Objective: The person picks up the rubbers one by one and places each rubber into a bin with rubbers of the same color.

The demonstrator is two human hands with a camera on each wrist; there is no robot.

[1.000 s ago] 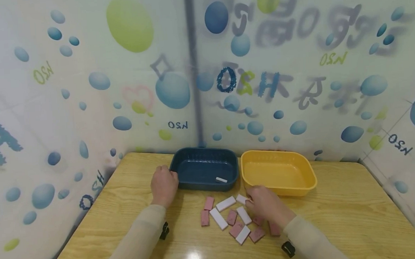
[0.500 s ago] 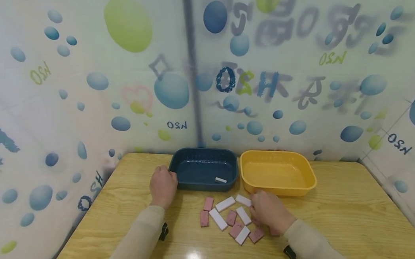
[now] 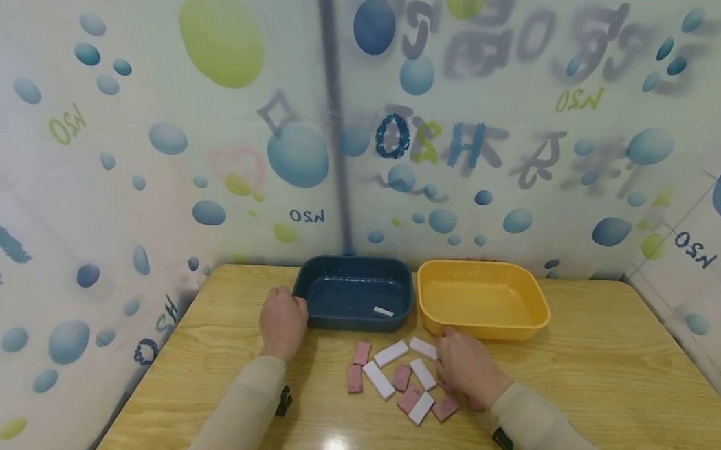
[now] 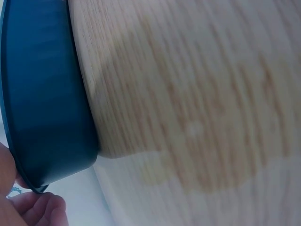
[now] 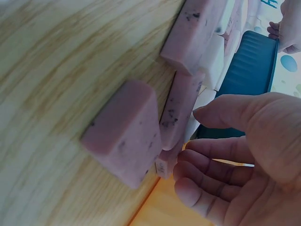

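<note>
My left hand (image 3: 283, 324) grips the left rim of a dark blue tray (image 3: 355, 325). In the left wrist view its curled fingers (image 4: 44, 209) lie at the tray's corner. A small white block (image 3: 383, 312) lies inside. My right hand (image 3: 470, 363) is low over loose blocks, its fingers half bent by the right end of a white block (image 3: 422, 347). The right wrist view shows a gap between thumb (image 5: 225, 110) and fingers, and a speckled pink block (image 5: 178, 108) beside them. Whether the fingertips touch a block is unclear.
A yellow tray (image 3: 484, 329) stands right of the blue one, just beyond my right hand. Several pink and white blocks, such as this pink block (image 3: 355, 379) and white block (image 3: 379, 380), lie scattered on the wooden table (image 3: 569, 391). A patterned wall rises behind.
My right hand has shifted slightly right, uncovering more of the white block near the yellow tray and covering more of the pink blocks. The left hand keeps its grip on the blue tray.
</note>
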